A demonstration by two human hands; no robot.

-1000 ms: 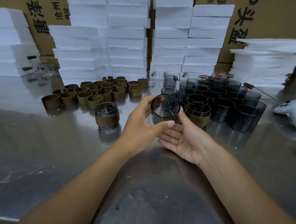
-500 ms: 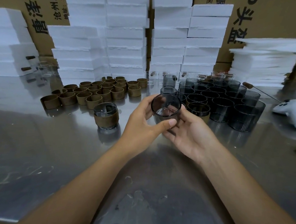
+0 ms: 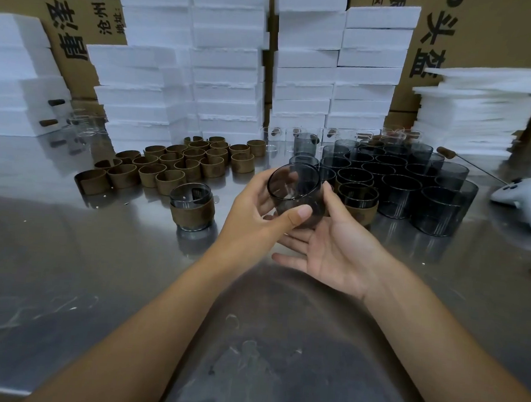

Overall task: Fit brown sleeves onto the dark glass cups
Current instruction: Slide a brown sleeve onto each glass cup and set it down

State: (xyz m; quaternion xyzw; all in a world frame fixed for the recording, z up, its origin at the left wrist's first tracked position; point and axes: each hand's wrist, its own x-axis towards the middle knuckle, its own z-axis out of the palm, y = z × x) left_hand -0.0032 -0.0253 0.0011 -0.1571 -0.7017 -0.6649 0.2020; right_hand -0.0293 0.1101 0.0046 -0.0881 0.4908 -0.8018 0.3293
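Note:
I hold one dark glass cup (image 3: 293, 184) above the steel table (image 3: 97, 283), its mouth tilted toward me. My left hand (image 3: 251, 212) grips it, thumb on the near wall and fingers round the far left side. My right hand (image 3: 339, 249) lies palm up beside and under it, thumb against the cup's right wall, fingers straight. I see no sleeve on this cup. Left of my hands stands a cup wearing a brown sleeve (image 3: 191, 207). Another sleeved cup (image 3: 362, 203) stands just behind my right thumb.
Several loose brown sleeves (image 3: 179, 164) sit at the back left, and several bare dark cups (image 3: 399, 184) at the back right. Clear glasses (image 3: 85, 124), white foam stacks (image 3: 225, 74) and cartons line the back. A white controller (image 3: 525, 201) lies far right.
The cup stays in my left hand, tilted a little more toward me. My right hand's fingers closed under it half a second ago and now lie straight and lower.

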